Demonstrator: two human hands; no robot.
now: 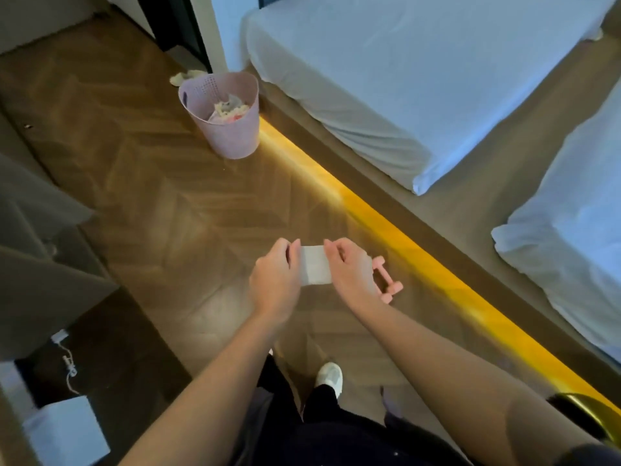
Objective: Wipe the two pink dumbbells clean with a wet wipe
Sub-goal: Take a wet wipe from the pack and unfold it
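A white wet wipe (315, 265) is stretched flat between both hands above the wooden floor. My left hand (275, 280) pinches its left edge and my right hand (353, 274) pinches its right edge. The pink dumbbells (386, 280) lie on the floor just beyond my right hand, beside the bed base; my hand covers part of them, so I cannot tell the two apart clearly.
A pink waste basket (232, 136) with crumpled paper stands on the floor by the bed corner. The bed (403, 79) with white sheets runs along the right, with a glowing yellow strip (386, 223) under its base. Grey furniture (40, 247) stands at the left. My white shoe (330, 378) is below.
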